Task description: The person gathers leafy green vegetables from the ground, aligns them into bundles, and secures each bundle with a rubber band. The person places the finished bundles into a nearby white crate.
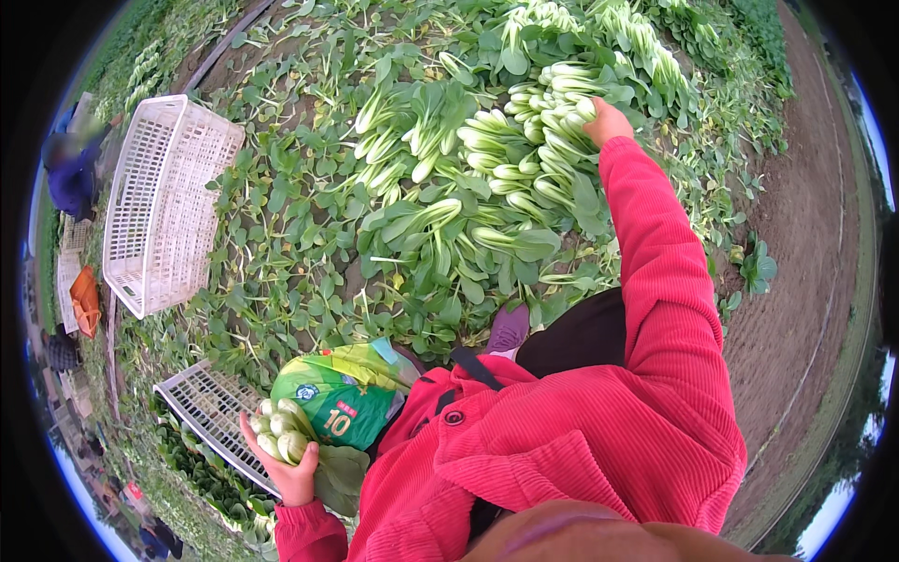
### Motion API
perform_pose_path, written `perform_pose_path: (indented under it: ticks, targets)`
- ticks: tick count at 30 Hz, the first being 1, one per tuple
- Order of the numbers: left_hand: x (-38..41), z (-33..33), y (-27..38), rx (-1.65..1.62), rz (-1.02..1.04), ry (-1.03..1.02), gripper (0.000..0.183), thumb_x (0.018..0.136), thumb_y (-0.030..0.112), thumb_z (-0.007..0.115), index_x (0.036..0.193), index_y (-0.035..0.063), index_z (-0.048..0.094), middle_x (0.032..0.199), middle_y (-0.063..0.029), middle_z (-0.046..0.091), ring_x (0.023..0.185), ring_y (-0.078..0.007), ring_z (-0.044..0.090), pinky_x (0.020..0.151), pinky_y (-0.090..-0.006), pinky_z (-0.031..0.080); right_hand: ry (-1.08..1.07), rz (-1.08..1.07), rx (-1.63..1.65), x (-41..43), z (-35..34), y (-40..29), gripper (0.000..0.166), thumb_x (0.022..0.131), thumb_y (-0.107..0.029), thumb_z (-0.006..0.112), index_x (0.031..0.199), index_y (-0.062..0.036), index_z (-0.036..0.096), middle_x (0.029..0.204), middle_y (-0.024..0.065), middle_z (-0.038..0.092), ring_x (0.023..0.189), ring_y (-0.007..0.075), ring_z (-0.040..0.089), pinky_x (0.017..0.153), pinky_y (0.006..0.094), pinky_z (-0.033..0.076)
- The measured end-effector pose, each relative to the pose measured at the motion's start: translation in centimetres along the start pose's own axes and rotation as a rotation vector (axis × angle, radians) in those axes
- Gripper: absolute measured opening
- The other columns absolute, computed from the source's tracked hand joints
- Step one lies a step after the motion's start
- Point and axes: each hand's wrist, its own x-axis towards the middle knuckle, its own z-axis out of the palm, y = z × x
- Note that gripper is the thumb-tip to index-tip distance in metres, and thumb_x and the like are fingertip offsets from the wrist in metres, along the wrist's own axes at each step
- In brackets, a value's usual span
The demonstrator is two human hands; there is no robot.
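A bunch of several bok choy (281,428) sits in my left hand (288,474), pale bases up and leaves hanging toward my jacket. The hand is beside a white plastic crate (211,407) packed with bok choy. With my arm stretched out, my right hand (609,124) grips the pale base of a bok choy (583,109) at the edge of a heap; its fingertips are partly hidden. The heap of cut bok choy (491,151) lies on the ground before me, bases mostly toward the left. A printed green plastic sheet or bag (337,393) covers my left leg.
Another white plastic crate (175,204) stands at the left. More bok choy (653,56) lie in rows at the far right. Loose leaves (274,232) cover the soil. Bare soil (808,232) runs along the right. A person in blue (70,168) and an orange bag (86,301) are far left.
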Motion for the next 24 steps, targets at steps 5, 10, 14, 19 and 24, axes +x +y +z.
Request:
perform_pose_path:
  ticks: [5, 10, 14, 19, 24]
  targets:
    - [0.2, 0.4, 0.5, 0.019, -0.017, 0.015, 0.123, 0.064, 0.029, 0.087, 0.157, 0.0047, 0.01, 0.149, -0.0187, 0.034, 0.135, -0.0301, 0.041, 0.113, -0.0407, 0.032, -0.086, -0.112, -0.056, 1.5, 2.5, 1.1, 0.061, 0.073, -0.016, 0.075, 0.131, -0.023, 0.059, 0.112, 0.0154, 0.069, 0.107, 0.0345, 0.064, 0.091, 0.0447, 0.051]
    - [0.0, 0.5, 0.8, 0.058, 0.014, 0.037, 0.123, 0.063, 0.025, 0.087, 0.156, 0.0041, 0.01, 0.15, -0.0195, 0.033, 0.135, -0.0303, 0.04, 0.113, -0.0409, 0.031, -0.118, -0.085, -0.099, 1.3, 2.5, 1.2, 0.058, 0.074, -0.019, 0.076, 0.129, -0.0215, 0.059, 0.109, 0.018, 0.069, 0.105, 0.0357, 0.064, 0.089, 0.0461, 0.052]
    - [-0.4, -0.3, 0.3, 0.062, 0.018, 0.004, 0.118, 0.064, 0.019, 0.083, 0.156, 0.0029, 0.011, 0.148, -0.0199, 0.035, 0.134, -0.0297, 0.04, 0.113, -0.0401, 0.031, 0.004, -0.049, 0.005, -1.4, 0.1, 0.0, 0.056, 0.076, -0.025, 0.077, 0.128, -0.0215, 0.059, 0.106, 0.0166, 0.069, 0.104, 0.0353, 0.064, 0.088, 0.0455, 0.051]
    - [-0.7, -0.5, 0.4, 0.154, 0.091, 0.016, 0.118, 0.063, 0.01, 0.079, 0.157, 0.0031, 0.008, 0.146, -0.0192, 0.037, 0.133, -0.0302, 0.041, 0.113, -0.0392, 0.032, 0.098, -0.209, 0.546, -6.0, -3.8, -5.1, 0.057, 0.075, -0.03, 0.08, 0.126, -0.0165, 0.06, 0.106, 0.0142, 0.07, 0.1, 0.0317, 0.067, 0.088, 0.0399, 0.051]
    - [-2.4, -1.1, 1.0, -0.029, 0.082, -0.038, 0.116, 0.063, 0.008, 0.079, 0.156, 0.0037, 0.01, 0.143, -0.0175, 0.039, 0.129, -0.0281, 0.043, 0.111, -0.0388, 0.034, -0.203, -0.515, 0.915, -17.5, -4.2, -19.2, 0.049, 0.075, -0.024, 0.081, 0.119, -0.0151, 0.062, 0.1, 0.0113, 0.071, 0.091, 0.0253, 0.069, 0.083, 0.0348, 0.053]
